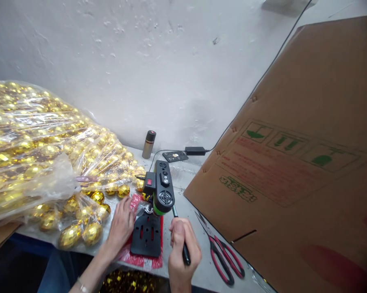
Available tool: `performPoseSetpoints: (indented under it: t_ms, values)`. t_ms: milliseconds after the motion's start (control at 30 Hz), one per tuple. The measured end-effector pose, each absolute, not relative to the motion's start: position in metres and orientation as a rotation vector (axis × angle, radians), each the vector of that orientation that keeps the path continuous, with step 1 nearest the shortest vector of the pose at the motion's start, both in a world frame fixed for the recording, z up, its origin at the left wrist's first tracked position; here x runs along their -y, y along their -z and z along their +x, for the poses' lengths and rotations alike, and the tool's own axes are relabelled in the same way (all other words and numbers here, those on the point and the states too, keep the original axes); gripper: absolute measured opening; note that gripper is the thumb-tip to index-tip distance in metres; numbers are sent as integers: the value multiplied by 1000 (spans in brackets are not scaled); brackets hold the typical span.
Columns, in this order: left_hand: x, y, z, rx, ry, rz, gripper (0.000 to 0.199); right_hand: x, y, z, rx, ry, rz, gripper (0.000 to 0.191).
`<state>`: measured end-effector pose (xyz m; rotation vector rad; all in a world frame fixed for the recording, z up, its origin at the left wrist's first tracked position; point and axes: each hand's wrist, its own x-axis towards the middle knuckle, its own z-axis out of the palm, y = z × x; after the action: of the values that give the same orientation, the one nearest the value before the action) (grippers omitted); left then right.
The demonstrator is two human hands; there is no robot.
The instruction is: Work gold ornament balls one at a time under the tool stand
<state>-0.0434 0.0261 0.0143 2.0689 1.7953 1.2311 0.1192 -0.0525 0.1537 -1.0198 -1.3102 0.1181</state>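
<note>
A small black bench machine with round vent grilles, a red switch and a green ring stands on a slotted black base plate. My right hand is wrapped round the black grip of its lever, at the machine's right side. On the left, my left hand reaches to the space under the machine's head, fingers bent together beside a scrap of clear plastic. What its fingertips hold is hidden. Red plastic wrap lies beneath the base plate. Shiny gold balls lie left of my left hand.
A large clear bag of gold balls fills the left side. Red-handled scissors lie right of my right hand, beside a big cardboard box. Behind the machine are a bottle, a phone and a power adapter.
</note>
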Motion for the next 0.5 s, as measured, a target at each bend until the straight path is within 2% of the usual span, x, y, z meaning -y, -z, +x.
performPoseSetpoints:
  t_ms: [100, 167, 367, 500]
  values:
    - [-69, -48, -49, -2063, -827, 2060, 40, 52, -151, 118, 1306, -104, -1014, 31]
    - [-85, -58, -54, -2095, -719, 2035, 42, 52, -149, 117, 1295, -94, -1014, 31]
    - [-99, -59, -66, -2021, -689, 1929, 51, 52, -149, 114, 1269, -84, -1029, 31]
    - [-98, -57, -68, -1913, -780, 1779, 45, 53, -151, 114, 1275, -77, -1025, 30]
